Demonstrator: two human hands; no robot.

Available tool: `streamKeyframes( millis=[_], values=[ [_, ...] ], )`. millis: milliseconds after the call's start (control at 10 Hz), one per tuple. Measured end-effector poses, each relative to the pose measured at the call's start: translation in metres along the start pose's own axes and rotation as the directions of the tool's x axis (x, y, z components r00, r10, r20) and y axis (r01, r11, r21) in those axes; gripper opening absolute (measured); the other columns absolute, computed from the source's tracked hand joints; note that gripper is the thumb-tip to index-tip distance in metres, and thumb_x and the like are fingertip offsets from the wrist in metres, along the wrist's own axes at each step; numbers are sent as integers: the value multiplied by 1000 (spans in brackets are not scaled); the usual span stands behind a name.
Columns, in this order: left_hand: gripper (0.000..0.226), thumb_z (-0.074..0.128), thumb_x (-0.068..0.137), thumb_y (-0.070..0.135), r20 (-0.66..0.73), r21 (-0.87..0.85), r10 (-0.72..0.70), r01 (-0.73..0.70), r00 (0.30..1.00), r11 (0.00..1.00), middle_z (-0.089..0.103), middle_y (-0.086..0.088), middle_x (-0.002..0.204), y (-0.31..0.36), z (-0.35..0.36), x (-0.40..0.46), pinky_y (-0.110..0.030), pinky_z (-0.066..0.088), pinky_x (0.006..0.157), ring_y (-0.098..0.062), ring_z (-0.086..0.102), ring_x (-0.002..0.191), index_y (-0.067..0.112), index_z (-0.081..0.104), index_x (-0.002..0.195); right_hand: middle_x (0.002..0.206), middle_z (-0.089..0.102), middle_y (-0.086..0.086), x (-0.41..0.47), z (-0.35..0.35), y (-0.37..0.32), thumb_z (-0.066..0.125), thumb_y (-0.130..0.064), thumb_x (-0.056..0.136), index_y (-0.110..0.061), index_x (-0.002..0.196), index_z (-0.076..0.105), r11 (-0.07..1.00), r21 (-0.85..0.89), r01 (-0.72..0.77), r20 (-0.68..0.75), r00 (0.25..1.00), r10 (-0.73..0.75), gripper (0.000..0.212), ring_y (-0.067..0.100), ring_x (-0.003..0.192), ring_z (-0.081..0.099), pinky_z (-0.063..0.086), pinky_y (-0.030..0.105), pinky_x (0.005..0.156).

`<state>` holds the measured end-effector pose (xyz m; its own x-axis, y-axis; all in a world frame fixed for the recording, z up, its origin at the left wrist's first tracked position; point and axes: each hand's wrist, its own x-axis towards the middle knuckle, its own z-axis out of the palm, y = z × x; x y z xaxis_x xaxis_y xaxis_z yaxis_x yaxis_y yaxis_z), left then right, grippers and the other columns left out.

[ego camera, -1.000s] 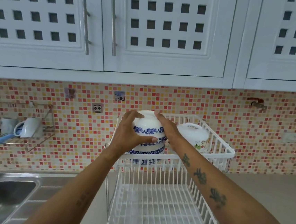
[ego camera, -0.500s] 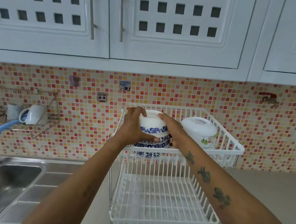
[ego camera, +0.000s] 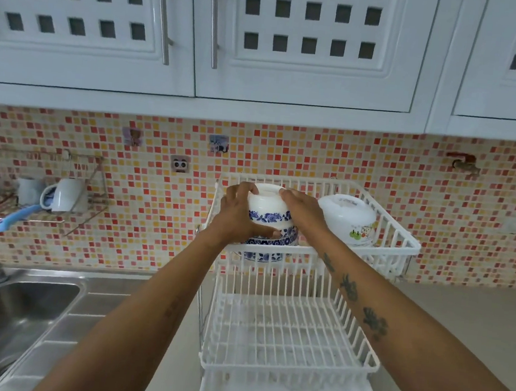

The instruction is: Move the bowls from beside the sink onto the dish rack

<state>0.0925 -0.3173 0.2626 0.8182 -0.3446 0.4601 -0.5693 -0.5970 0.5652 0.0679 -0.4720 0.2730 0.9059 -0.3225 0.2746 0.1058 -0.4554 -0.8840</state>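
Observation:
A stack of upside-down white bowls with blue flower bands point(ego camera: 269, 215) stands in the left part of the upper tier of the white wire dish rack point(ego camera: 403, 244). My left hand point(ego camera: 237, 214) grips the stack's left side, thumb across its front. My right hand point(ego camera: 304, 210) holds its right side, fingers on the top bowl's foot. The lowest bowl shows through the tier's front bars. To the right in the same tier sits an upside-down white bowl with a small fruit print point(ego camera: 347, 218).
The rack's lower tier point(ego camera: 287, 337) holds no dishes and stands on the grey counter. A steel sink point(ego camera: 2, 312) with a tap lies at the left. A wall rack with a white mug point(ego camera: 66, 194) hangs above it. Cabinets overhang above.
The bowl stack has come down into the upper tier with both hands still around it. The camera view has tilted down slightly.

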Motion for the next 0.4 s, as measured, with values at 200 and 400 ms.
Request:
streamKeyframes(
  millis=[200, 400],
  values=[
    [97, 83, 70, 39, 18, 75, -76, 74, 997, 994, 26, -14, 146, -1, -17, -34, -49, 40, 109, -36, 37, 133, 16, 25, 144, 139, 53, 13, -13, -1, -3, 25, -63, 93, -16, 139, 48, 928, -372, -9, -89, 996, -26, 70, 34, 123, 53, 42, 43, 99],
    [68, 68, 88, 31, 165, 4, -16, 15, 986, 1000, 28, -11, 147, -4, -59, -82, -40, 32, 113, -30, 35, 137, 14, 32, 143, 131, 58, 15, -45, -11, 1, 28, -55, 95, -11, 132, 52, 851, -519, -88, -164, 986, 2, 62, 36, 114, 58, 48, 44, 96]
  ],
)
